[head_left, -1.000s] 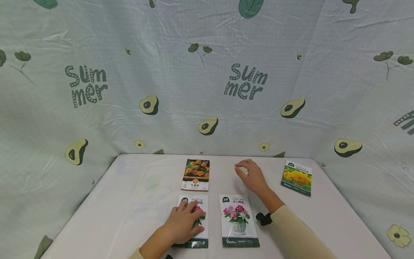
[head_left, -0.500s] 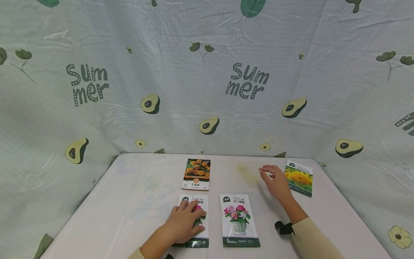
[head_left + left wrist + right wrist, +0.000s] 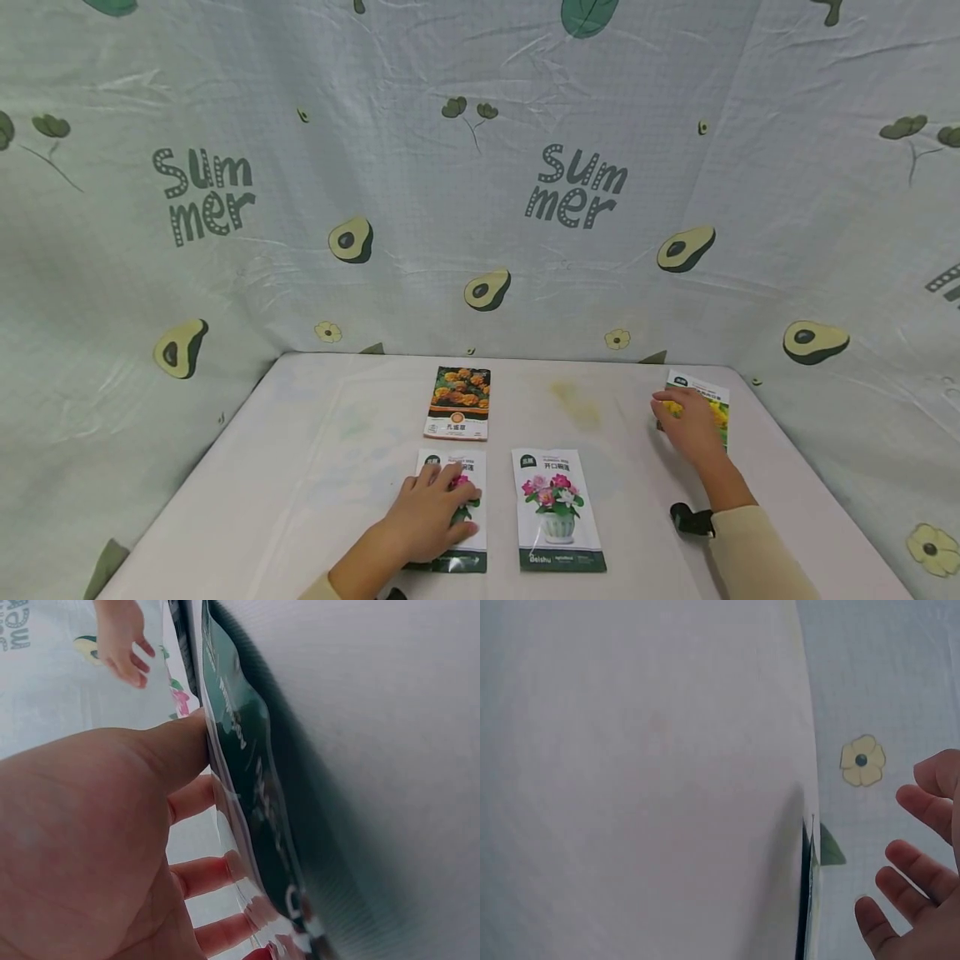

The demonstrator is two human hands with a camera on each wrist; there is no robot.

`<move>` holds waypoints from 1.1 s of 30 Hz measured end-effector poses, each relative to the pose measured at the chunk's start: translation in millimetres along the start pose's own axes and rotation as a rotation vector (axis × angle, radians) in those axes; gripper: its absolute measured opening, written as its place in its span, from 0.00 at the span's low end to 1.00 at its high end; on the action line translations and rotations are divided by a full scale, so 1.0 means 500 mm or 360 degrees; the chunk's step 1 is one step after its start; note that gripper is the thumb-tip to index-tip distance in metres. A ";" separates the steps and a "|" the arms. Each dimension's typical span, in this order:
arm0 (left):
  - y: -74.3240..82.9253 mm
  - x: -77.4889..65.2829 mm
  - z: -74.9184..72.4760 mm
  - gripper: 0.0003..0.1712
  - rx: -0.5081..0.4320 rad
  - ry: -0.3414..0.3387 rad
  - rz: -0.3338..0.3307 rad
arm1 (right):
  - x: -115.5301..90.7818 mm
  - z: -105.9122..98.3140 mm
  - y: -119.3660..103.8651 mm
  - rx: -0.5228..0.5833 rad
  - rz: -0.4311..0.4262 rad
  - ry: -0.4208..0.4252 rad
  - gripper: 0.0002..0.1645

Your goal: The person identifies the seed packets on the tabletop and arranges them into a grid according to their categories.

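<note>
Right hand [image 3: 692, 429] is hovering over the yellow packet [image 3: 717, 414]; left hand [image 3: 426, 518] is resting on a pink packet [image 3: 465, 558].
The yellow packet is lying at the far right of the surface [image 3: 322, 475], partly hidden under the right hand, whose grip is spreading loosely; in the right wrist view its fingertips [image 3: 901, 853] are hanging apart from the packet's edge. The pink packet is lying near the front, directly beneath the left grip, whose fingers are spreading across its face, the thumb touching it too. A matching packet [image 3: 558, 512] is lying just to its right, an orange packet [image 3: 458, 404] just beyond it. Behind, a printed cloth [image 3: 420, 192] is hanging.
</note>
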State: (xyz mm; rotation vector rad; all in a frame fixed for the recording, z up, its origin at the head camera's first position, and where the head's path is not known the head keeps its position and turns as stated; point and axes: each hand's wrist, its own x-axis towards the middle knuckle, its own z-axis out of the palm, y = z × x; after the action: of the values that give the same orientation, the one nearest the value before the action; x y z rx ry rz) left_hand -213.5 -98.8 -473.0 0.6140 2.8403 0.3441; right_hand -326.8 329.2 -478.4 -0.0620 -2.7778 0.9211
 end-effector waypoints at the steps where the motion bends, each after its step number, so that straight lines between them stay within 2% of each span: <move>1: 0.000 0.001 0.001 0.26 -0.0001 -0.0004 -0.0004 | 0.001 -0.005 0.006 -0.0004 0.0007 0.0007 0.24; 6: 0.001 0.000 -0.002 0.27 0.0004 -0.0003 -0.0020 | 0.008 -0.024 0.032 -0.0075 0.0038 0.0015 0.25; 18: 0.004 -0.005 -0.005 0.28 -0.0004 0.0025 -0.0004 | 0.041 -0.040 0.074 -0.0242 0.0168 -0.0144 0.31; 27: 0.003 -0.003 -0.004 0.28 -0.0010 0.0009 -0.0022 | 0.067 -0.039 0.093 -0.0451 0.0120 -0.0283 0.34; 33: 0.006 -0.003 -0.003 0.28 0.0000 0.0002 -0.0022 | 0.083 -0.037 0.103 -0.0521 0.0122 -0.0368 0.36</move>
State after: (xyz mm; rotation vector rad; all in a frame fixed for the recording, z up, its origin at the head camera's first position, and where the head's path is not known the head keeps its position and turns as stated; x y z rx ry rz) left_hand -211.3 -97.3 -470.8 0.5941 2.8441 0.3421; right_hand -364.9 385.7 -486.9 -0.1212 -3.1361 0.5074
